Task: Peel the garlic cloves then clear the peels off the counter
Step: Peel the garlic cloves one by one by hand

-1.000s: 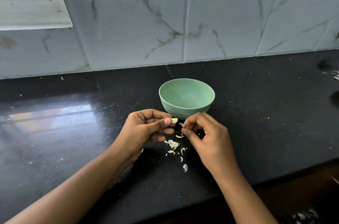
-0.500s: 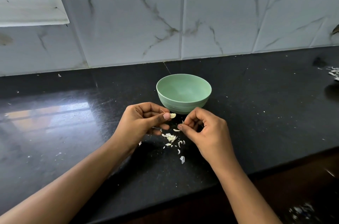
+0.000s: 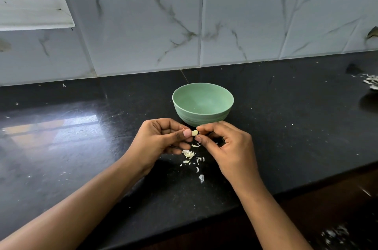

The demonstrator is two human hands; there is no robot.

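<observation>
A small pale garlic clove (image 3: pixel 195 132) sits between my two hands, just in front of the green bowl (image 3: pixel 202 115). My left hand (image 3: pixel 161 141) pinches the clove between thumb and fingers. My right hand (image 3: pixel 227 147) meets it from the right, thumb and forefinger tips pinching at the clove's right end. Several white peel scraps (image 3: pixel 189 154) lie on the black counter (image 3: pixel 81 147) right below the hands. The bowl's visible inside looks empty.
A marble-look tiled wall (image 3: pixel 204 24) stands behind the counter, a window sill (image 3: pixel 34 14) at top left. More peels (image 3: pixel 371 82) lie at the far right edge. The counter's front edge (image 3: pixel 286 190) runs diagonally at lower right, with dark floor below.
My right hand has moved left and closed its fingertips onto the clove held by my left hand. The view has shifted slightly.
</observation>
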